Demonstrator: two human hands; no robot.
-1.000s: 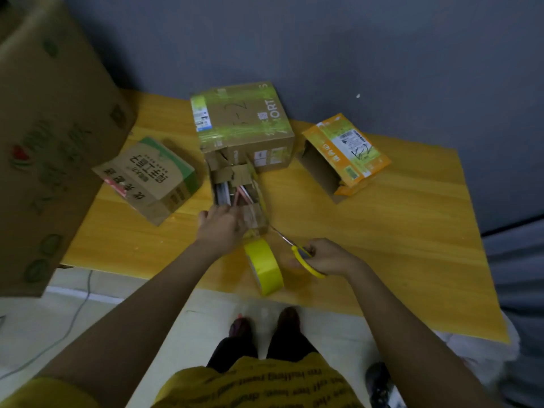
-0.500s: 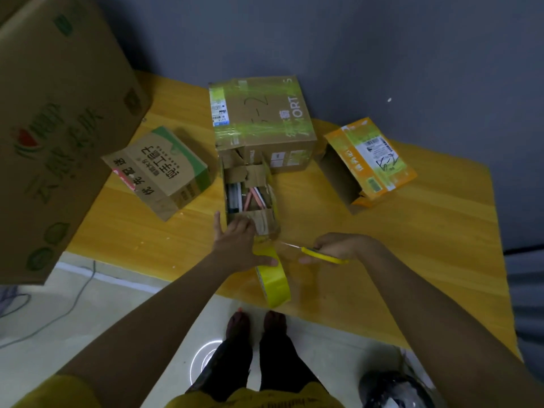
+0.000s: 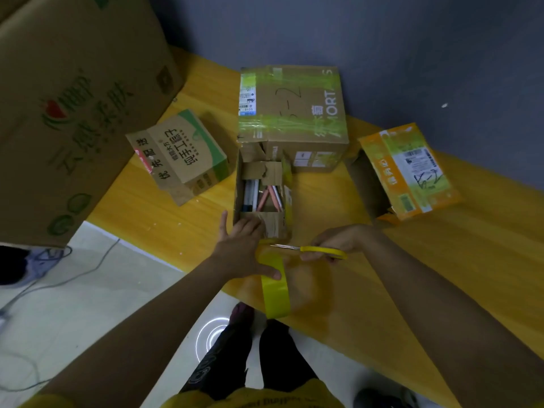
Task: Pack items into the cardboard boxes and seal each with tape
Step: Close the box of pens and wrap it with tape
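Note:
A small open cardboard box (image 3: 275, 226) holding pens and markers stands mid-table. My left hand (image 3: 244, 250) lies flat with spread fingers against the box's near end, its thumb resting on the yellow tape roll (image 3: 276, 294). The roll hangs at the table's front edge, and a strip of tape runs from it up to the box. My right hand (image 3: 338, 240) grips yellow-handled scissors (image 3: 321, 251). Their blades point left and reach the tape strip just beside my left hand.
A larger box (image 3: 291, 107) sealed with yellow tape stands right behind the small one. A green-printed carton (image 3: 182, 154) lies to the left, an orange box (image 3: 406, 169) lies open on its side to the right. A big carton (image 3: 59, 98) looms at far left. Yellow table (image 3: 441, 260).
My left hand slid from the box's near flap down onto the tape roll. My right hand swung the scissors level and brought the blades left to the tape strip.

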